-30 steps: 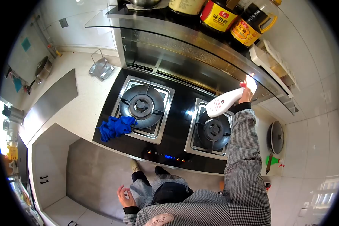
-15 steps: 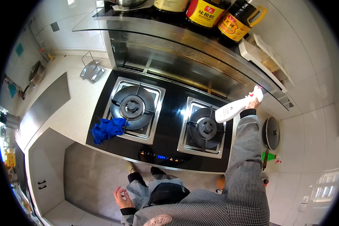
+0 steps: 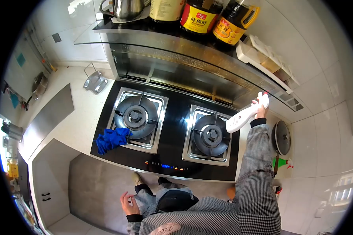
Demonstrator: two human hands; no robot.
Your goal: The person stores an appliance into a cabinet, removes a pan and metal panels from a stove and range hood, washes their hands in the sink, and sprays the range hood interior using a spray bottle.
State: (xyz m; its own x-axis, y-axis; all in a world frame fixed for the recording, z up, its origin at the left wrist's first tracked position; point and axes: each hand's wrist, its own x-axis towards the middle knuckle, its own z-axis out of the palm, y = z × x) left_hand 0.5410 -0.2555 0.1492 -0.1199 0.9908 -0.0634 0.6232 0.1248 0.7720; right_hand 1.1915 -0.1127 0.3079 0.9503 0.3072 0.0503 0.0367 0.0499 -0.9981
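Observation:
My right hand (image 3: pixel 261 109) grips a white spray bottle (image 3: pixel 241 119) by its neck, near the red-tipped head. The bottle is tilted, its base pointing left toward the right burner (image 3: pixel 211 135) of the black gas stove (image 3: pixel 174 129). Low beside my body hangs my left hand (image 3: pixel 130 204), its fingers loosely bent and apart with nothing in them. A crumpled blue cloth (image 3: pixel 113 140) lies on the stove's front left, against the left burner (image 3: pixel 135 117).
Sauce bottles (image 3: pixel 200 17) and a metal pot (image 3: pixel 127 8) stand on the glass-edged shelf above the stove. A lidded pan (image 3: pixel 281 138) leans at the right wall. On the left counter are a wire-handled rack (image 3: pixel 95 81) and a small pan (image 3: pixel 39 84).
My view has tilted up slightly, so more of the shelf shows. My right hand still holds the spray bottle, now turned a little. The cloth has stayed put.

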